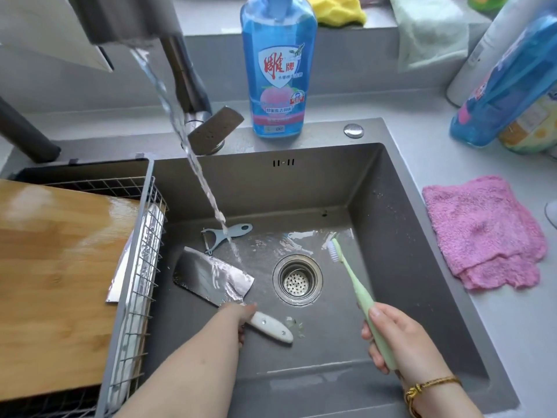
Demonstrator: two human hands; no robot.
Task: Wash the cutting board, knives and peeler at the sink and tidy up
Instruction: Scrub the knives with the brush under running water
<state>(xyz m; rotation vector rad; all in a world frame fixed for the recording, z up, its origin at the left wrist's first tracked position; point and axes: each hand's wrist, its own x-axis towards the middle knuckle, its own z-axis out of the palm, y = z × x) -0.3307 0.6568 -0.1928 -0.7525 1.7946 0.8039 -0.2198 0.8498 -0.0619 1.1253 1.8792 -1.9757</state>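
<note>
Gripping the cleaver [208, 276] by its white handle, just where it meets the blade, the left hand [238, 318] holds it low in the sink [391, 206], with the blade under the stream of water [205, 182] falling from the tap [180, 64]. The right hand [394, 336] is closed round the handle of a pale green brush [358, 291], whose bristled head points away beside the drain [297, 280]. The blue peeler [229, 230] lies on the sink floor just behind the cleaver. The wet cutting board [54, 267] rests on a wire rack [144, 267] at the left, with what looks like a second knife blade [117, 285] beside it. A pink cloth [482, 230] lies on the worktop [512, 327] to the right.
</note>
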